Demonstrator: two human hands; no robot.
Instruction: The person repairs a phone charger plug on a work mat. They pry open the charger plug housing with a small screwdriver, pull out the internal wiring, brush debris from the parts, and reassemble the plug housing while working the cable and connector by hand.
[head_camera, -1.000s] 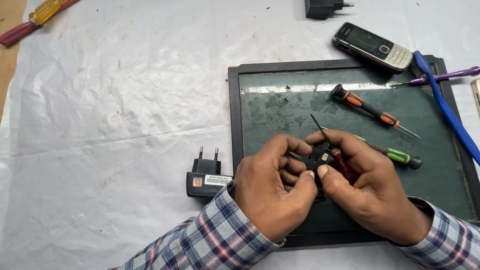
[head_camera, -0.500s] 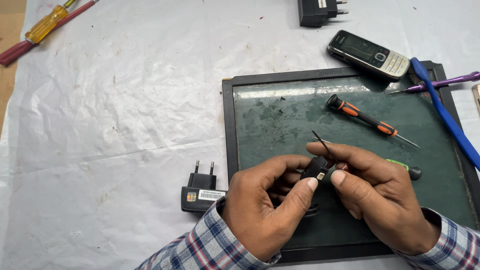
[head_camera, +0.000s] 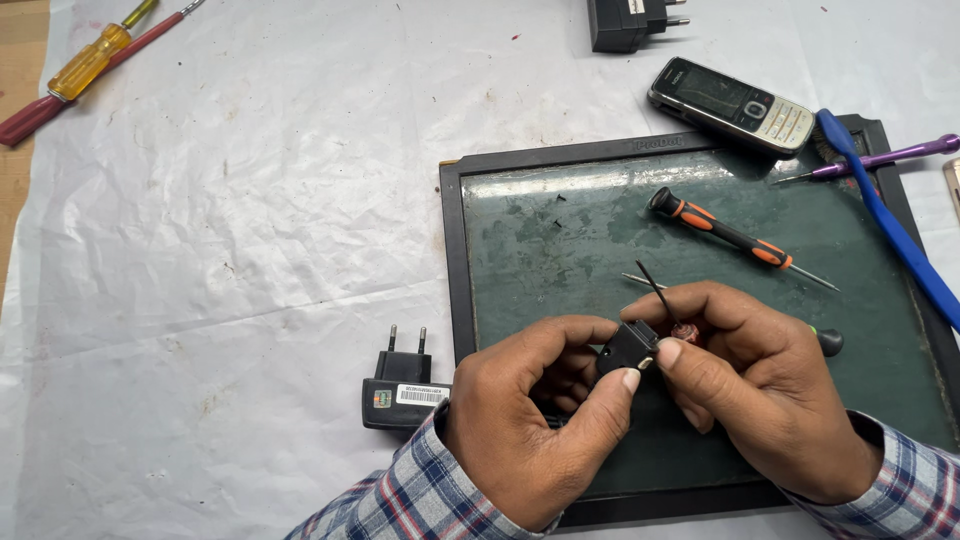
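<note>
My left hand and my right hand meet over the near part of a dark green work mat in a black frame. Both pinch a small black plastic part between thumbs and fingers. My right hand also holds a thin tool with a reddish grip; its dark shaft sticks up to the left. A thin metal pin lies on the mat just beyond my fingers.
On the mat lies a black-and-orange screwdriver. A bar phone, a blue tool and a purple tool are at the right. A black plug adapter sits left of the mat, another at the top. Screwdrivers lie top left.
The view has shifted so everything sits further left and lower in frame. My hands stay together on the small black part, with fingers slightly rearranged around it.
</note>
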